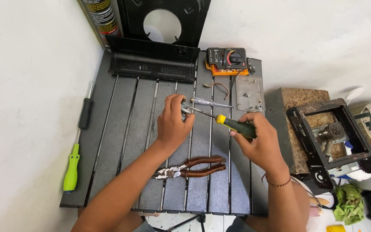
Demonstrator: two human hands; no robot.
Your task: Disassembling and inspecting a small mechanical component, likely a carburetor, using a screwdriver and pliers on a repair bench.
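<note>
The left hand (173,122) is gripping a small metal part (185,110) while the right hand (259,139) is driving the screwdriver (230,123) into it over the desk (129,141).

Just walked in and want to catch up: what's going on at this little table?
A person's left hand pinches a small metal part above the slatted black table. The right hand holds a green-and-yellow screwdriver, its tip at that part. Pliers lie near the wrists, a multimeter at the far edge.
</note>
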